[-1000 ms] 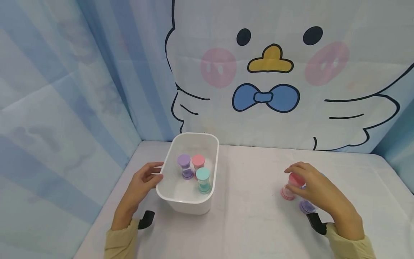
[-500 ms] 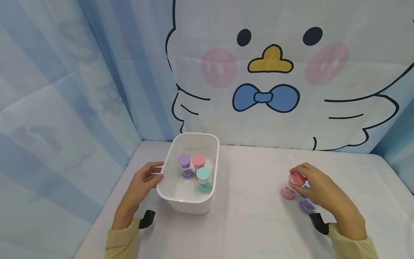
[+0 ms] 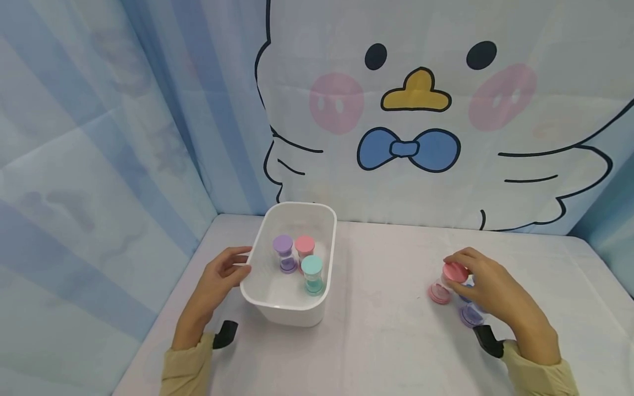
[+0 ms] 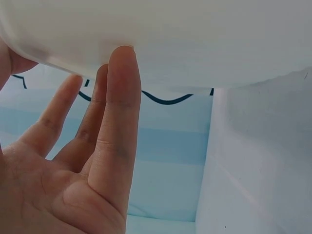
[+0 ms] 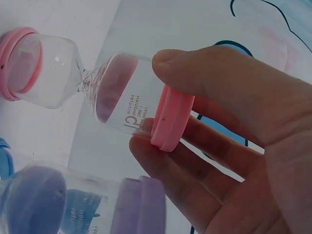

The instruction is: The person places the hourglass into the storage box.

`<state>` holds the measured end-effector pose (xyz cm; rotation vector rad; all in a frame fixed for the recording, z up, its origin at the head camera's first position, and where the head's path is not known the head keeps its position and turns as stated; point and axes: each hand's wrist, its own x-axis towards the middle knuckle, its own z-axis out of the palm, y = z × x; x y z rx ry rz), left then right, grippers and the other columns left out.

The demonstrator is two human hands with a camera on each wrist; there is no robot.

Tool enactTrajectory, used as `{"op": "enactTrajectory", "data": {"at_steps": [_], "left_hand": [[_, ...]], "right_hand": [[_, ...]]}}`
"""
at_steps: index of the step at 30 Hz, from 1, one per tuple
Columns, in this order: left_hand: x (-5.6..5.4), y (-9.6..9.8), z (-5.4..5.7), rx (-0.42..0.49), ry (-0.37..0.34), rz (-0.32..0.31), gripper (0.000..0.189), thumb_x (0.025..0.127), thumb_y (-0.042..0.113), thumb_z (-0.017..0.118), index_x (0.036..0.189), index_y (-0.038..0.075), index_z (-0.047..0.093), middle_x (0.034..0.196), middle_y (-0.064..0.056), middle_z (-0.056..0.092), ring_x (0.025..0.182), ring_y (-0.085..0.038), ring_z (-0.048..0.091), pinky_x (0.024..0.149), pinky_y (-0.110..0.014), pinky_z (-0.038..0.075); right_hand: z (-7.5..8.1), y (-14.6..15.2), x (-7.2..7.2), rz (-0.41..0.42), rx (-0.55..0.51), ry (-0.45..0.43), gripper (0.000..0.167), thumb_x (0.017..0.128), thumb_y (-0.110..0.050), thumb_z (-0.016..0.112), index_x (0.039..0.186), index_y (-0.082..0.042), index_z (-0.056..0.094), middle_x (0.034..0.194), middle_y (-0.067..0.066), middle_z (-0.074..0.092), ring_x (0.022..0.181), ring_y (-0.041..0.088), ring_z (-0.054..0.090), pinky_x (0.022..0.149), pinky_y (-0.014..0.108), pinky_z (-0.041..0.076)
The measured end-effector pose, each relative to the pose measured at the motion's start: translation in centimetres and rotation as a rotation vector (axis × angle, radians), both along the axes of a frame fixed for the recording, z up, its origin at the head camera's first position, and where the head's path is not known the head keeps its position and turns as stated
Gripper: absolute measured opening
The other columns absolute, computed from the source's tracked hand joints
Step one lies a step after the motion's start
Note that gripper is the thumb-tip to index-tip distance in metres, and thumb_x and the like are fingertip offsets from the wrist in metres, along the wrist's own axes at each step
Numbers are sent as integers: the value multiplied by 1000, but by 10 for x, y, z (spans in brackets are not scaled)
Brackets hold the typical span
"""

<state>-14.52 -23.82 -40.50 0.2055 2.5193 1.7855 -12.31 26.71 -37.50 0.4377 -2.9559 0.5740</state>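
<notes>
My right hand pinches the pink cap of a sand timer between thumb and fingers. The timer's clear glass and pink sand show in the right wrist view; whether its base touches the table I cannot tell. Close beside it are a purple sand timer and a blue one, partly hidden by the hand. My left hand touches the left side of a white plastic box, fingers fairly straight against its wall. Purple, pink and teal sand timers stand inside the box.
A white cloth covers the table. Behind it hangs a curtain printed with a cartoon face and blue bow tie. Another blue-and-white curtain runs along the left side.
The right hand's thumb and fingers have closed in on the pink timer's cap, and its base has shifted very slightly left. My left hand and the box stay in place.
</notes>
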Motion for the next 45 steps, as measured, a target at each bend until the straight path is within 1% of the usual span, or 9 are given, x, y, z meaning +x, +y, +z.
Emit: {"op": "enactTrajectory", "data": {"at_steps": [4, 7, 14, 20, 26, 30, 36, 42, 45], "left_hand": [[1, 0, 0, -11, -3, 4, 44, 97, 22, 65, 139, 12, 53, 130, -19, 60, 111, -34, 64, 85, -33, 56], [1, 0, 0, -13, -5, 4, 44, 97, 22, 64, 139, 12, 53, 130, -19, 59, 112, -36, 63, 86, -36, 56], [-1, 1, -1, -19, 6, 2, 44, 97, 20, 64, 139, 12, 53, 130, -19, 60, 111, -36, 64, 85, -32, 56], [0, 0, -1, -10, 9, -5, 44, 98, 20, 64, 139, 11, 53, 131, -19, 59, 112, -35, 64, 84, -30, 56], [-1, 0, -1, -8, 11, -5, 45, 97, 21, 65, 139, 12, 53, 130, -18, 60, 109, -30, 65, 83, -26, 55], [-1, 0, -2, -5, 9, -4, 45, 97, 23, 65, 139, 12, 54, 130, -18, 60, 108, -28, 66, 83, -26, 55], [-1, 0, -2, -1, 4, -3, 45, 97, 23, 66, 139, 12, 54, 129, -18, 60, 108, -27, 66, 83, -27, 55], [0, 0, -2, -3, 0, 1, 45, 97, 23, 66, 139, 13, 54, 130, -17, 60, 110, -31, 65, 83, -27, 55], [0, 0, -2, -5, 2, 1, 45, 97, 23, 65, 139, 13, 54, 130, -17, 60, 111, -32, 64, 84, -30, 55]], "right_hand": [[4, -3, 0, -7, -17, -2, 44, 80, -14, 82, 118, 0, 67, 119, 17, 61, 95, 28, 61, 84, 53, 55], [6, -4, 1, 0, -20, 18, 43, 80, -15, 82, 118, -1, 67, 119, 17, 61, 95, 29, 61, 84, 53, 55], [9, -7, 1, 32, -12, 103, 41, 79, -12, 82, 116, -1, 68, 119, 14, 62, 95, 27, 63, 83, 51, 55], [14, -13, 0, 34, -27, 99, 43, 80, -13, 82, 119, -2, 67, 122, 15, 61, 99, 30, 63, 86, 54, 54], [14, -19, -2, 78, -45, 204, 41, 78, -10, 84, 115, -3, 69, 117, 9, 63, 96, 24, 64, 83, 50, 55], [14, -23, -3, 97, -54, 248, 42, 76, -9, 85, 114, -3, 69, 116, 7, 63, 96, 23, 64, 83, 49, 55], [18, -30, -4, 101, -71, 253, 46, 74, -8, 86, 116, -4, 69, 118, 9, 63, 100, 27, 65, 85, 50, 55], [20, -38, -6, 115, -90, 276, 47, 73, -8, 87, 116, -4, 69, 118, 8, 63, 101, 26, 65, 84, 48, 56], [21, -42, -7, 124, -97, 286, 47, 73, -8, 87, 116, -4, 69, 117, 8, 63, 101, 26, 65, 82, 47, 57]]}}
